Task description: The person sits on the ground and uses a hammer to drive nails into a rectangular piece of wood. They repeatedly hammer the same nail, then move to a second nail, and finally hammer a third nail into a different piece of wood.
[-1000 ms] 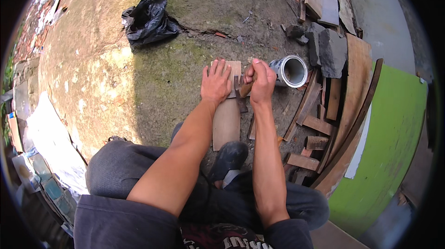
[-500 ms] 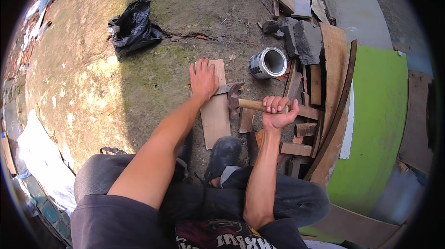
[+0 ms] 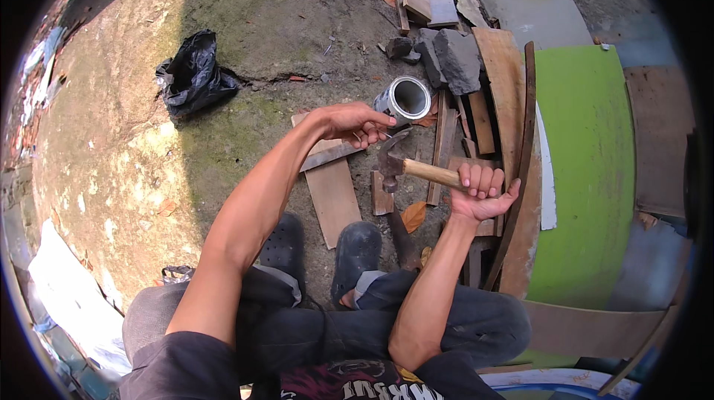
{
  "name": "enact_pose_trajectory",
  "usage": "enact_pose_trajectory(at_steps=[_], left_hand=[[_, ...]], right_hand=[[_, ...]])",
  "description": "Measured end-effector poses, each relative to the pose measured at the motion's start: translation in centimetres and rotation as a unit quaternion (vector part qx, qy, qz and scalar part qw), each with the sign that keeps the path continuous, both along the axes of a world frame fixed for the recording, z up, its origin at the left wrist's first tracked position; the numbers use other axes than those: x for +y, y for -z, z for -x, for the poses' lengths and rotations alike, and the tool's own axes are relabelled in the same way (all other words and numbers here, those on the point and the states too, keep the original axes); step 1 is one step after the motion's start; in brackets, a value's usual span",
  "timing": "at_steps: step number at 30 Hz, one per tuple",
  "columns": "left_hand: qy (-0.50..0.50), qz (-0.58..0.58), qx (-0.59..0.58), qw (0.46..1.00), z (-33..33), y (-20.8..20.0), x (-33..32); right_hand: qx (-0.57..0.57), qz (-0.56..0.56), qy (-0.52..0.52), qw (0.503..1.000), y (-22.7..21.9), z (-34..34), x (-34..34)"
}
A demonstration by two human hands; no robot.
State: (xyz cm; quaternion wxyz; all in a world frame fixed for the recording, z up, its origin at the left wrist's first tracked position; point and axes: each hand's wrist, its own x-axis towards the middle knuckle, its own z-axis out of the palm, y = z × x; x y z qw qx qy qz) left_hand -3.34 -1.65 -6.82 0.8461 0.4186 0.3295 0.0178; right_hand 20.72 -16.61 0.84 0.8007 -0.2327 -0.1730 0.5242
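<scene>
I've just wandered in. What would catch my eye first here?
Probably the bright green panel on the right, the boldest colour in view. Next, near the middle, comes the claw hammer held in the right hand, with the left hand and an open metal can close by. At the upper left, a crumpled black plastic bag stands out on the ground.

The left fisheye camera of a pair worn on the person's head faces downward from near above the left hand (image 3: pixel 357 122) and right hand (image 3: pixel 482 193), taking in both forearms (image 3: pixel 264 184), the knees (image 3: pixel 497 330) and the surrounding ground (image 3: pixel 242 143).
</scene>
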Motion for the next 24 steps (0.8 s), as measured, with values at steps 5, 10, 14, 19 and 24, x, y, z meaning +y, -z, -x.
enact_pose_trajectory(at_steps=[5, 10, 14, 19, 24], left_hand=[[0.041, -0.042, 0.011, 0.998, 0.3, 1.6, -0.5], [0.055, 0.007, 0.015, 0.998, 1.4, 4.2, -0.9], [-0.126, 0.146, -0.159, 0.968, 3.9, 6.1, 0.1], [-0.237, -0.080, 0.093, 0.964, 4.5, 3.0, 3.5], [-0.429, -0.048, 0.116, 0.894, 5.3, 3.9, 3.4]], right_hand=[[-0.047, 0.030, -0.021, 0.998, 0.4, 0.7, 0.1], [-0.080, 0.061, -0.076, 0.992, 1.2, 1.5, 1.0], [-0.086, 0.104, -0.152, 0.979, 1.5, 3.7, 3.5], [-0.153, 0.150, -0.299, 0.930, 2.3, 7.4, 8.7], [-0.215, 0.243, -0.364, 0.873, 0.0, 10.9, 15.6]])
